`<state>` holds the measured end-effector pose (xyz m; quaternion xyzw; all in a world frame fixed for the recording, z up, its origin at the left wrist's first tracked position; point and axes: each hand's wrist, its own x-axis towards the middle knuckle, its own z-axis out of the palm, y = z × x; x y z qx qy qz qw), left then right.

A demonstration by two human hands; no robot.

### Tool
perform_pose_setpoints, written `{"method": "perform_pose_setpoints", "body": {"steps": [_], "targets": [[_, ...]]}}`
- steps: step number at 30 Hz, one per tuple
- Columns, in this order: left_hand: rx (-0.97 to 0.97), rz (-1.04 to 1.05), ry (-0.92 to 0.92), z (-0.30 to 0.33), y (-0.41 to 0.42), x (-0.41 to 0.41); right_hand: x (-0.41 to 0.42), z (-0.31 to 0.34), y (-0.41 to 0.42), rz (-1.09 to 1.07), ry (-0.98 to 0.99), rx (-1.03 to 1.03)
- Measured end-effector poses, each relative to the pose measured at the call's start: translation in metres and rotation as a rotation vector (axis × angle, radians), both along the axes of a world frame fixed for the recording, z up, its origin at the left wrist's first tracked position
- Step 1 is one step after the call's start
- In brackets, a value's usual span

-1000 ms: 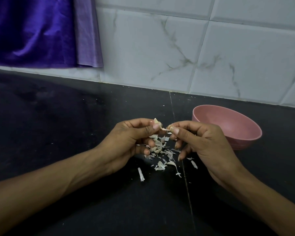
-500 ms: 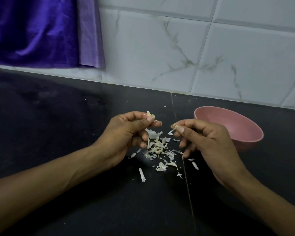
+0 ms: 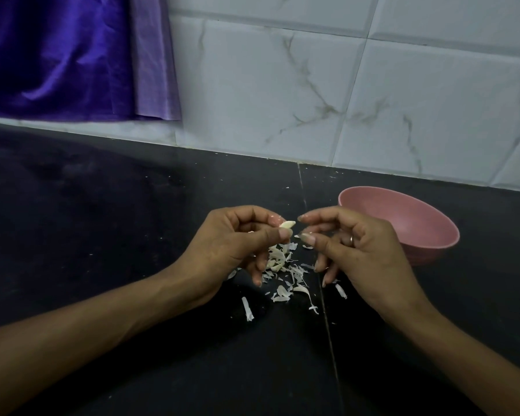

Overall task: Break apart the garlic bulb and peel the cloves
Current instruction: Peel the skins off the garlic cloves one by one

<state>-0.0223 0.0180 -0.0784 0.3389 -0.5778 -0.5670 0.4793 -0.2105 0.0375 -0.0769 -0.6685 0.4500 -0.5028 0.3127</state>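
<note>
White marble-look wall tiles [image 3: 282, 85] at the back, purple cloth [image 3: 57, 55] hanging top left with a paler purple strip along its right edge. Black counter [image 3: 102, 220] fills the lower half, 1 thin seam running front to back just right of centre. Both forearms come in from the bottom corners and meet above the middle of the counter. Pink bowl [image 3: 409, 217] sits on the counter right of the seam, partly behind the right hand, inside looks empty from this angle. Left hand [image 3: 231, 247] is closed in a pinch: thumb and forefinger grip 1 pale garlic clove [image 3: 288, 224], clove tip sticking out to the right, other fingers curled down. Right hand [image 3: 357, 247] is just beside it, thumb and forefinger tips close together and pointed at the clove but apart from it; can't tell if there's a scrap of skin between them. Ring [image 3: 350, 240] on 1 finger of the right hand. Pile of papery garlic skins [image 3: 282, 265] lies on the counter directly under the hands, straddling the area left of the seam. A few stray bits lie further out: 1 strip [image 3: 247, 309] toward the near left, 1 [image 3: 340, 291] right of the seam.
</note>
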Motion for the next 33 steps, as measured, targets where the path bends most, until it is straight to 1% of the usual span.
{"method": "perform_pose_setpoints", "body": {"steps": [7, 10, 15, 19, 21, 26, 33], "targets": [[-0.026, -0.015, -0.031, -0.0048, -0.0032, 0.0008, 0.0001, -0.0001, 0.0029, 0.029, 0.045, -0.034], [-0.075, -0.013, -0.092, -0.0053, -0.0026, 0.001, 0.0009, 0.0008, 0.0056, 0.029, 0.064, -0.041], [-0.165, -0.002, -0.19, -0.0042, 0.0008, 0.0, -0.0009, -0.0014, 0.0031, -0.004, 0.177, -0.11], [-0.201, 0.013, -0.179, -0.0041, 0.0007, 0.0009, 0.0013, 0.0009, 0.0064, -0.017, 0.208, -0.141], [-0.198, 0.011, -0.179, -0.0039, 0.0005, 0.0007, 0.0013, 0.0009, 0.0067, -0.022, 0.209, -0.143], [-0.115, 0.007, -0.169, -0.0026, 0.0023, -0.0004, -0.0001, 0.0001, 0.0054, -0.032, 0.185, -0.125], [-0.096, 0.014, -0.181, -0.0005, 0.0031, 0.0011, 0.0021, -0.0001, 0.0063, -0.009, 0.215, -0.116]]}}
